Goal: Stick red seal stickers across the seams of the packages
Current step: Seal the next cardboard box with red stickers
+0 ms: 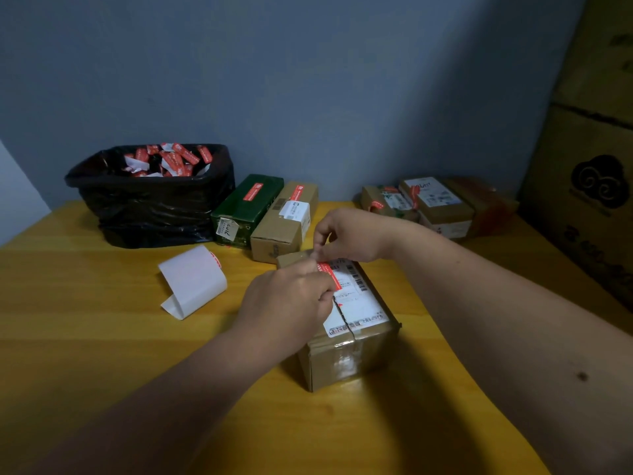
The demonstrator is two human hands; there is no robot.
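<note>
- Your left hand [291,296] and right hand [346,234] each pinch an end of the red seal sticker [329,274], stretched over the far end of the cardboard box's [346,358] top
- The box sits on the yellow table [102,337], its torn seam running down the white label
- Judge the sticker thin, limp and tacky: hold only its tips, keep it taut, or it may fold onto itself
- The box looks stiff enough to press against

Dim, bluish indoor light, soft shadows, wide-angle bending and blur at edges.
</note>
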